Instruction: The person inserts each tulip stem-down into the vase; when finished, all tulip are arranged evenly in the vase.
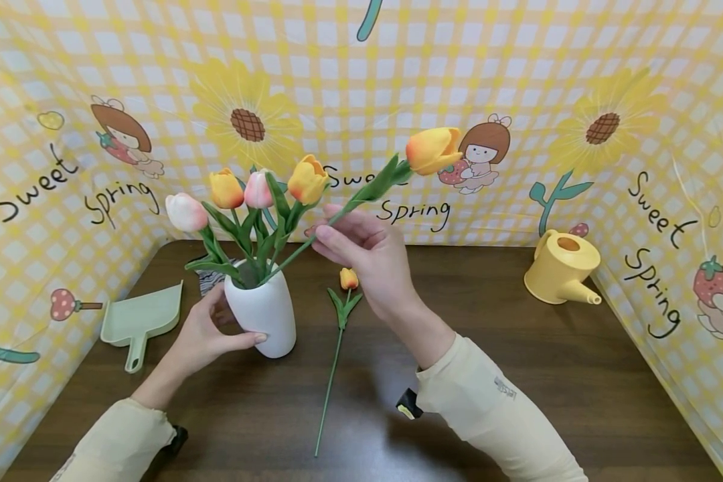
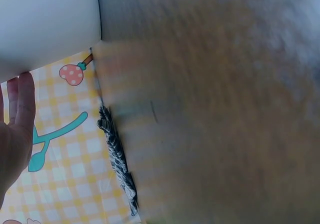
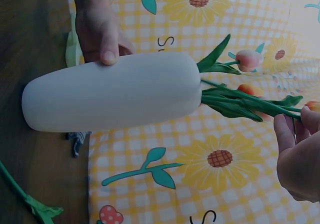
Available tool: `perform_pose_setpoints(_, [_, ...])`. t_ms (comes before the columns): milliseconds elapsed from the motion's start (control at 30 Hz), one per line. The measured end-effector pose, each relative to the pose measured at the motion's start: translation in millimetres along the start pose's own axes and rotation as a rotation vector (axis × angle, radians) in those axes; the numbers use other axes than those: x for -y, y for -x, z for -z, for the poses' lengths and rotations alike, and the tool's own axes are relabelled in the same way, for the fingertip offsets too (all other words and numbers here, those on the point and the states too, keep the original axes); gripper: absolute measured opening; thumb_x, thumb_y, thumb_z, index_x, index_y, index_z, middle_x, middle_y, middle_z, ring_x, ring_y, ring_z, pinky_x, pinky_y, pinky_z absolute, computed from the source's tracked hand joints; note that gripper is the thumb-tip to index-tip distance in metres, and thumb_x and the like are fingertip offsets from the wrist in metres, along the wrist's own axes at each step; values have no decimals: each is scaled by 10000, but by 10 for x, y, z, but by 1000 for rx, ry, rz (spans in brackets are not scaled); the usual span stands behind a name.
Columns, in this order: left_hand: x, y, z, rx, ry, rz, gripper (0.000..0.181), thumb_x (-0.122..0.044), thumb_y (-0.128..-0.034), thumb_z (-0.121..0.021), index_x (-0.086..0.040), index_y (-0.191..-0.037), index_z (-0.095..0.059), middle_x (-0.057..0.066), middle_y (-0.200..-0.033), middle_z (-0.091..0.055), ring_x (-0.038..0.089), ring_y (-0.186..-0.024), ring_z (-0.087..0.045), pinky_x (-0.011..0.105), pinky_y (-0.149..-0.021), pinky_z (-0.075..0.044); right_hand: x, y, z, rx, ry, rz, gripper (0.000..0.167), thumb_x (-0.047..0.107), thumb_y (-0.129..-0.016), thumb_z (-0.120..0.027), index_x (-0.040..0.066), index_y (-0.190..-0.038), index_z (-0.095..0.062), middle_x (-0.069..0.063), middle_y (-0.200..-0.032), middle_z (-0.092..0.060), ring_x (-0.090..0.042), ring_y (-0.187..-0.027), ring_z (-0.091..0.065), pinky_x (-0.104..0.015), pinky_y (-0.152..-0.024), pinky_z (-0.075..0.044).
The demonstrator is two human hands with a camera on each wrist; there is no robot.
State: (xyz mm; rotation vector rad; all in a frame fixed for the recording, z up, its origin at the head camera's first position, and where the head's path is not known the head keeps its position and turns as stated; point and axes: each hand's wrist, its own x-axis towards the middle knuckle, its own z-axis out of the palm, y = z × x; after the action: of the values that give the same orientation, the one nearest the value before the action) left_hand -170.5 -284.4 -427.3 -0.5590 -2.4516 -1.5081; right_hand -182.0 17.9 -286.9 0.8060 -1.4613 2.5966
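Observation:
A white vase (image 1: 268, 321) stands left of the middle of the table, holding several artificial tulips in yellow-orange and pink-white. The left hand (image 1: 213, 335) grips the vase from its left side, thumb across the front. Between thumb and fingers, the right hand (image 1: 373, 261) pinches the green stem of a yellow-orange tulip (image 1: 432, 151). That stem slants down to the left, its lower end inside the vase mouth. In the right wrist view the right hand (image 3: 300, 154) holds the stem beyond the vase rim. Another yellow-orange tulip (image 1: 341, 314) lies on the table to the vase's right.
A pale green dustpan (image 1: 141, 314) lies at the left of the brown table (image 1: 488, 402). At the back right sits a yellow watering can (image 1: 563, 268). A grey-and-white striped cloth (image 1: 207, 278) lies behind the vase. Yellow checked fabric surrounds the table's back and sides.

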Motion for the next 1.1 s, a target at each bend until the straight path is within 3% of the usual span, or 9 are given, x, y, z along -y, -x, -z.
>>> perform_pose_setpoints(67, [-3, 0, -2, 2, 7, 0, 931, -8, -635, -961, -170, -1425, -496, 46, -1219, -656, 147, -1028, -679, 228, -816, -579, -51, -5, -34, 4, -1, -4, 331, -127, -936, -634, -40, -1255, -606, -57, -926, -744, -212, -940, -722, -508, -919, -555])
perform_pose_setpoints(133, [-9, 1, -4, 5, 16, 1, 929, -4, -636, -959, -167, -1424, -496, 49, -1223, -655, 151, -1033, -680, 234, -818, -581, -98, -6, -62, 9, -9, -9, 300, -125, -940, -630, -32, -1220, -581, -54, -918, -745, -223, -947, -723, -515, -917, -555])
perform_pose_setpoints(267, [-16, 3, -4, 8, 22, 3, 924, -1, -637, -958, -160, -1422, -496, 53, -1221, -653, 155, -1034, -680, 241, -818, -583, -176, -2, -98, 16, -4, 1, 184, -97, -960, -619, 72, -1025, -649, -119, -981, -748, -269, -969, -726, -508, -912, -558])
perform_pose_setpoints(467, [-14, -1, -4, 2, 13, 2, 931, 1, -631, -960, -159, -1423, -498, 51, -1216, -655, 152, -1029, -678, 234, -813, -582, -281, 4, -140, 0, -40, -7, 261, -118, -950, -620, 119, -957, -729, -107, -998, -733, -206, -922, -724, -482, -883, -575])
perform_pose_setpoints(500, [-13, -1, -4, 2, 13, 3, 931, 1, -632, -960, -159, -1423, -497, 51, -1217, -655, 152, -1031, -677, 233, -815, -581, -297, 5, -150, -1, -46, -12, 264, -126, -944, -624, 115, -977, -727, -83, -990, -736, -199, -915, -724, -476, -880, -577])
perform_pose_setpoints(600, [-11, -2, -4, 2, 13, 10, 925, 1, -631, -960, -156, -1417, -498, 51, -1214, -654, 151, -1030, -679, 231, -819, -580, -353, 4, -174, -3, -52, -14, 169, -144, -927, -634, -28, -1045, -671, -44, -969, -738, -192, -898, -727, -467, -865, -584])
perform_pose_setpoints(700, [-15, -1, -3, 4, 7, 17, 923, -7, -634, -961, -155, -1416, -494, 49, -1216, -653, 149, -1034, -677, 228, -824, -577, -421, 5, -189, -13, -41, -32, 205, -157, -905, -655, -141, -1104, -611, -35, -946, -736, -178, -879, -727, -446, -847, -592])
perform_pose_setpoints(900, [-23, -1, -6, 4, 5, 21, 926, -1, -635, -959, -146, -1419, -488, 51, -1206, -654, 148, -1025, -679, 230, -820, -579, -550, 22, -206, 3, 18, -113, 143, -131, -892, -692, -130, -1031, -661, -45, -917, -730, -156, -802, -720, -421, -815, -605])
perform_pose_setpoints(1100, [-20, -1, -3, 9, 6, 18, 909, 5, -651, -949, -142, -1419, -485, 54, -1214, -647, 149, -1033, -674, 233, -821, -580, -638, 38, -177, 38, 171, -147, 178, -28, -909, -732, -87, -1071, -689, -40, -925, -738, -150, -730, -662, -293, -654, -598])
